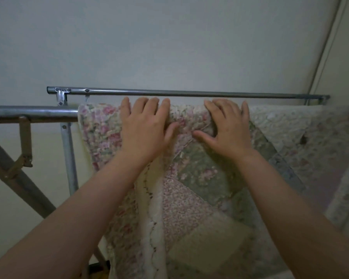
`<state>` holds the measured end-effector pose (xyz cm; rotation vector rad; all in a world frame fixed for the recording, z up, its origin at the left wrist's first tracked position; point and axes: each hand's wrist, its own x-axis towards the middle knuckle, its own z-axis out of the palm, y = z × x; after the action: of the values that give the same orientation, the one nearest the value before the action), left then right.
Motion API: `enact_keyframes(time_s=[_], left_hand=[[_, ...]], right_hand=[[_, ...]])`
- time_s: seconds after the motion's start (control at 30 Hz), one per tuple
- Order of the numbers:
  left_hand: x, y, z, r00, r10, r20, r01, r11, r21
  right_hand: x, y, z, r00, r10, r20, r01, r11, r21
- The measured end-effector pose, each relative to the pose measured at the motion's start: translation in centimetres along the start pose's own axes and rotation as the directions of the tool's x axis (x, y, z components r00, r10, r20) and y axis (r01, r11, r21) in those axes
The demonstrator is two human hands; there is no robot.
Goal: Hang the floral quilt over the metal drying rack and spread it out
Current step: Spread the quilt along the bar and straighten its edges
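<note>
The floral quilt (199,190), patchwork in pink, green and cream, hangs over the near bar of the metal drying rack (28,112) and falls toward me. Its top fold runs along that bar from left of centre to the right edge. My left hand (144,127) lies flat on the fold with fingers spread over the top, thumb pressing into the fabric. Close beside it, my right hand (226,127) rests on the fold the same way, fingers apart. A second, farther rack bar (189,94) runs just above my fingertips and is bare.
A pale wall stands right behind the rack. The rack's upright post (69,158) and slanted leg with a brass hinge brace (24,146) are at the left. A door or wall trim (330,47) rises at the far right.
</note>
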<state>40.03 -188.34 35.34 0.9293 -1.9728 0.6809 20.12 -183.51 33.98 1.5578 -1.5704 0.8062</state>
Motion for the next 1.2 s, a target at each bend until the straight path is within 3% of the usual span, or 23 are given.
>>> enact_keyframes(time_s=[0.33, 0.63, 1.0, 1.2], left_hand=[[2.4, 7.5, 1.6, 0.999, -0.038, 0.032, 0.039, 0.999, -0.029], [4.3, 12.2, 3.1, 0.997, -0.022, 0.076, 0.024, 0.999, -0.021], [6.9, 17.2, 5.2, 1.0, 0.007, 0.004, -0.007, 0.999, -0.043], [9.9, 22.1, 6.9, 0.998, 0.055, 0.033, -0.052, 0.994, -0.098]], right_hand=[[-1.8, 10.1, -2.7, 0.993, -0.019, 0.117, 0.023, 0.999, -0.035], [-2.3, 14.1, -2.9, 0.994, 0.011, 0.108, -0.004, 0.998, -0.063], [-1.9, 18.7, -2.5, 0.995, 0.008, 0.103, -0.003, 0.999, -0.047], [-2.5, 22.9, -3.1, 0.995, 0.019, 0.1, -0.016, 0.999, -0.032]])
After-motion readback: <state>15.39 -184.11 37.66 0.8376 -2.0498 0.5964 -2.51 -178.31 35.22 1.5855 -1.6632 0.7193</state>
